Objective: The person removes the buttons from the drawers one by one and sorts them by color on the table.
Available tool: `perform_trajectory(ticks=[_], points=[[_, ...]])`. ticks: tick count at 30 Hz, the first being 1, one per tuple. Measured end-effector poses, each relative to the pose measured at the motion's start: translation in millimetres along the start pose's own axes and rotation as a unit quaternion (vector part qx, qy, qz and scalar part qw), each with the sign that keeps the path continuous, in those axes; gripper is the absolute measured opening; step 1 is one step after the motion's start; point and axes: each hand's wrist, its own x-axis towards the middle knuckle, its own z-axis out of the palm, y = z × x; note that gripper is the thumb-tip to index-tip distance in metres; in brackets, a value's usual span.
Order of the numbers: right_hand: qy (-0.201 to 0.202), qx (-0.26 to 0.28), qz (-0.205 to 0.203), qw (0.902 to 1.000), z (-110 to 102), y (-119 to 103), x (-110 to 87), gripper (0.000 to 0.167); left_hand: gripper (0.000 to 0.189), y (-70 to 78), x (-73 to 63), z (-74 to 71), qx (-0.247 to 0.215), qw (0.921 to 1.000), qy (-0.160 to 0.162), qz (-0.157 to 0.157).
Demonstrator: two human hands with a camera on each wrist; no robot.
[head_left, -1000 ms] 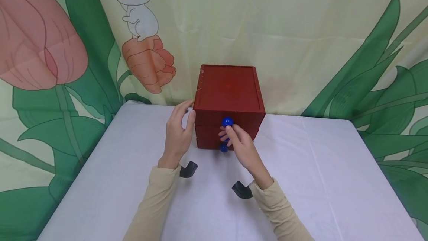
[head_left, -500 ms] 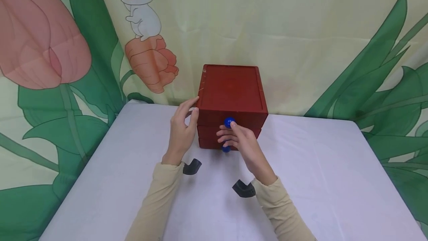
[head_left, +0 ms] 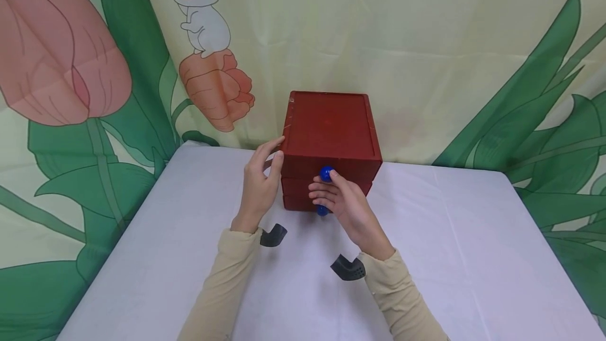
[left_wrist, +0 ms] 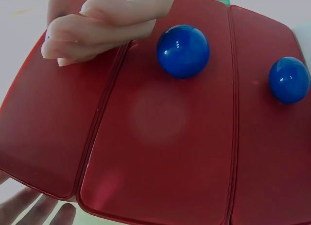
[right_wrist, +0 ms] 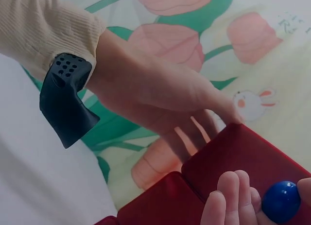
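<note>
A red three-drawer box (head_left: pixel 331 125) stands at the back of the table, a round blue knob on each drawer. My right hand (head_left: pixel 357 214) pinches the top blue knob (head_left: pixel 325 173) between thumb and forefinger, its other fingers spread loosely below. In the right wrist view, that knob (right_wrist: pixel 281 201) shows between finger and thumb. My left hand (head_left: pixel 258 188) rests its fingertips against the box's left side, fingers relaxed. The middle knob (left_wrist: pixel 183 51) and bottom knob (left_wrist: pixel 289 80) are free in the left wrist view; in the head view the right hand hides the middle one. All drawers look closed.
A white cloth (head_left: pixel 426 257) covers the table. Behind the box hangs a curtain (head_left: pixel 407 57) printed with tulips, a white animal and a carrot. Black camera mounts stick out at the left cuff (head_left: pixel 273 236) and right cuff (head_left: pixel 347 267).
The right hand's lower fingers have loosened and straightened while thumb and forefinger stay at the top knob. The whole head view has shifted slightly; the left hand stays against the box.
</note>
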Motion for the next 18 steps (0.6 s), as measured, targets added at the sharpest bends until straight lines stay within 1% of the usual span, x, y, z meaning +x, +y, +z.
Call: perform_trajectory(ticks=[6,11,17,18], points=[[0.003,0.027,0.007,0.9996,1,0,1.9,0.053,0.036,25.4,-1.0,-4.6,-0.002,1.0,-0.003,-0.008],[0.011,0.057,0.011,0.9983,1,0,4.4,0.054,0.036,26.7,-1.3,-4.9,-0.004,0.9999,-0.003,-0.016],[0.019,0.069,0.011,0.9974,1,2,6.4,0.054,0.036,27.5,-1.2,-5.9,-0.017,0.9996,-0.004,-0.021],[0.02,0.071,0.011,0.9972,2,2,6.5,0.054,0.036,22.4,-1.0,-5.4,-0.02,0.9996,-0.004,-0.018]])
